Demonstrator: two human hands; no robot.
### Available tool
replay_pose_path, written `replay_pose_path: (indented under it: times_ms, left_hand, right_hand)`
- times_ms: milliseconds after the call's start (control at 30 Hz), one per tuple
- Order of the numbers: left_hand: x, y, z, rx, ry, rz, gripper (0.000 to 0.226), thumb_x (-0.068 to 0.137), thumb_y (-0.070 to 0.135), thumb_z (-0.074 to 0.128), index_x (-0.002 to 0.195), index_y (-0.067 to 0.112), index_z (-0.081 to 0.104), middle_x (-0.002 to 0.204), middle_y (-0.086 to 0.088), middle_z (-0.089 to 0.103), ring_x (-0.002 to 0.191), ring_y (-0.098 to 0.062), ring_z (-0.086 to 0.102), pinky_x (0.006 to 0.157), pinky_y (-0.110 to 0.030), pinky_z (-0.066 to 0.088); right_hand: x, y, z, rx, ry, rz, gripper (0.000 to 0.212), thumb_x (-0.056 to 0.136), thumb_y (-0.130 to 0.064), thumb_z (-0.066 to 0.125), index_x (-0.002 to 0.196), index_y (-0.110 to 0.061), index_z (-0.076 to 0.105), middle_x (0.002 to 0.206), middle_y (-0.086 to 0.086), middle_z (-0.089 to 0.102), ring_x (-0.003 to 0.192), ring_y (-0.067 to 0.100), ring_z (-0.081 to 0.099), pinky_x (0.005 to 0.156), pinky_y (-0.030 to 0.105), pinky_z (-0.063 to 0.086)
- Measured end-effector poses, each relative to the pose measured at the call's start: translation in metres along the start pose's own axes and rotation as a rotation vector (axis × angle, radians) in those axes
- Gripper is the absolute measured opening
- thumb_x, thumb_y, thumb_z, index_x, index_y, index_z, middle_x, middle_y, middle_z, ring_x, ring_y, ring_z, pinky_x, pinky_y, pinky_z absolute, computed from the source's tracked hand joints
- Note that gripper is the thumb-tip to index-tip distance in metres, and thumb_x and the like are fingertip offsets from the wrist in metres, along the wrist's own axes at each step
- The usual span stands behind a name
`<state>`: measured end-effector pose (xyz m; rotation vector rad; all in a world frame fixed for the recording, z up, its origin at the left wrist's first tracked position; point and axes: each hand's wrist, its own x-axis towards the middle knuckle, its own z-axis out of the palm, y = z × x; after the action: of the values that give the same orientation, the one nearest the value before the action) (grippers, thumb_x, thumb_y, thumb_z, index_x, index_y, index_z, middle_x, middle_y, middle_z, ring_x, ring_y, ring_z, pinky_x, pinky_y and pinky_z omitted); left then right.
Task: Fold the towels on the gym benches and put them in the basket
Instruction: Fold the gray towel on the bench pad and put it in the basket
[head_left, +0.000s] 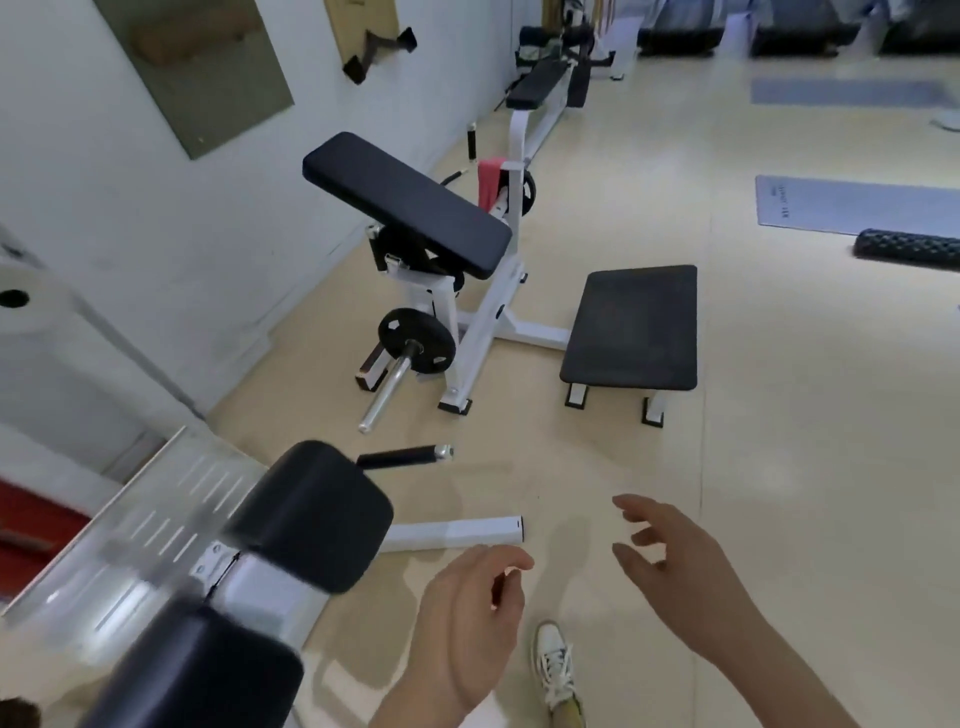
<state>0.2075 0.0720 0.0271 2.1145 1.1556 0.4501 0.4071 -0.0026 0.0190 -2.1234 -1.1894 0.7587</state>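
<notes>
A pink towel (490, 183) hangs over the white frame behind the black padded arm rest (410, 202) of the curl bench, far ahead of me. A second towel, pale and patterned, lies on a distant bench (535, 54) by the wall. My left hand (470, 618) is low in the middle, fingers loosely curled, holding nothing. To its right, my right hand (670, 566) has its fingers spread and holds nothing. No basket is in view.
The bench's low black seat (631, 327) stands on the beige floor. A weight plate on a steel bar (415, 340) sticks out toward me. Another machine with black pads (311, 514) is close at my left. Grey mats (857, 205) and a foam roller (906, 249) lie at right. My white shoe (553, 660) is below.
</notes>
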Motion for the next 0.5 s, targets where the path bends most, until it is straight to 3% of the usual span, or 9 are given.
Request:
replay_pose_path:
  times_ms: [100, 200, 367, 501]
  left_hand:
    - [0.084, -0.003, 0.019, -0.038, -0.004, -0.006, 0.031, 0.08, 0.018, 0.048, 0.099, 0.04, 0.059, 0.075, 0.022, 0.046, 0.073, 0.0, 0.051, 0.067, -0.014, 0.04]
    - [0.16, 0.003, 0.028, 0.026, -0.021, -0.009, 0.039, 0.077, 0.003, 0.049, 0.096, 0.031, 0.068, 0.085, 0.018, 0.043, 0.076, -0.006, 0.053, 0.069, -0.005, 0.034]
    - [0.274, 0.005, 0.03, 0.068, -0.043, -0.01, 0.037, 0.086, 0.0, 0.047, 0.104, 0.025, 0.068, 0.093, 0.012, 0.041, 0.065, 0.004, 0.043, 0.067, -0.009, 0.034]
    - [0.37, -0.006, 0.042, 0.067, -0.04, -0.083, 0.03, 0.092, 0.009, 0.046, 0.107, 0.025, 0.066, 0.095, 0.009, 0.043, 0.073, -0.008, 0.053, 0.069, -0.017, 0.04]
  right_hand:
    - [0.073, 0.003, -0.018, -0.167, -0.025, -0.038, 0.041, 0.09, -0.021, 0.061, 0.127, -0.035, 0.052, 0.117, -0.02, 0.052, 0.096, -0.001, 0.054, 0.081, 0.02, 0.048]
    - [0.144, 0.002, -0.04, -0.22, -0.066, -0.022, 0.036, 0.093, -0.023, 0.057, 0.126, -0.034, 0.053, 0.115, -0.021, 0.052, 0.097, 0.0, 0.055, 0.084, 0.022, 0.048]
    - [0.258, -0.012, -0.073, 0.104, -0.044, 0.111, 0.018, 0.094, -0.025, 0.056, 0.107, -0.038, 0.059, 0.098, -0.014, 0.065, 0.088, 0.007, 0.063, 0.071, 0.021, 0.049]
    - [0.364, -0.01, -0.079, 0.166, -0.062, 0.089, 0.019, 0.096, -0.027, 0.052, 0.112, -0.031, 0.06, 0.105, -0.007, 0.066, 0.093, 0.009, 0.062, 0.081, 0.027, 0.048]
